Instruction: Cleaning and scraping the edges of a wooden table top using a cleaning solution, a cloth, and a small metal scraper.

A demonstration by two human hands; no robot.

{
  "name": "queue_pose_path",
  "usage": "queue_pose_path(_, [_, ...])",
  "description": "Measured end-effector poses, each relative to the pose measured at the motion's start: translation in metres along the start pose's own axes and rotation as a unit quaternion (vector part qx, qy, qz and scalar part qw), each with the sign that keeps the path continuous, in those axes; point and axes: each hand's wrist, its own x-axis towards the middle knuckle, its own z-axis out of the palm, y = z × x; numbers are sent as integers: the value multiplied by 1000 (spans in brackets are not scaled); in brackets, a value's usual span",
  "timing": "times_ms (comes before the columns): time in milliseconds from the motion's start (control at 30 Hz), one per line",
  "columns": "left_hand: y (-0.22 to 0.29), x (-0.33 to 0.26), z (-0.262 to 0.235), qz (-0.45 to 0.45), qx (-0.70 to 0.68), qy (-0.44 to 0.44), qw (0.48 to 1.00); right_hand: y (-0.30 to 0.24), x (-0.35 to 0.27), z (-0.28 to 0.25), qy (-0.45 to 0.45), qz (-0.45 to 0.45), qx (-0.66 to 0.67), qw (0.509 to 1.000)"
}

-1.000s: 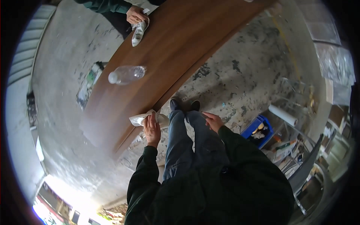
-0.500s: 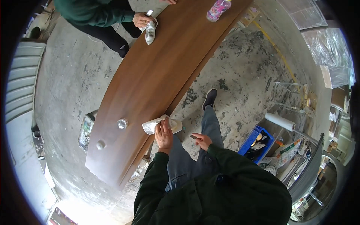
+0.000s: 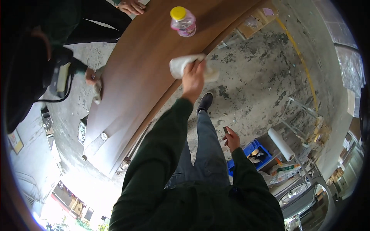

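Note:
My left hand [image 3: 194,80] is closed on a white cloth [image 3: 178,67], pressed along the right-hand edge of a long brown board [image 3: 142,73]. Motion smears the cloth's loose end, which hangs past that edge. Off to the right, over the floor, my right hand [image 3: 232,140] pinches a small, flat, dark piece [image 3: 225,130] whose kind I cannot make out. Farther up the board stands a clear bottle [image 3: 186,27] with a yellow cap and pink printing. A small shiny round object [image 3: 103,136] rests near the board's lower end.
Across the board, a co-worker's hand [image 3: 91,76] holds a pale cloth [image 3: 97,92] at the left edge; the other hand [image 3: 132,7] touches the board higher up. A blue crate [image 3: 254,148], a white roll [image 3: 281,144] and a metal frame [image 3: 302,106] are at right.
My left hand has moved forward along the edge with the white cloth. My right hand has shifted rightward with the small piece. The co-worker has come closer along the left edge, cloth in hand.

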Motion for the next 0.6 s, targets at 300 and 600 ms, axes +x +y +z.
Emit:
queue_pose_path(300, [94,82,61,-279,-427,-108,853,21,-11,-54,52,78,6,996])
queue_pose_path(600, [49,-106,-115,-408,-589,67,695,-31,11,-28,-10,62,-103,993])
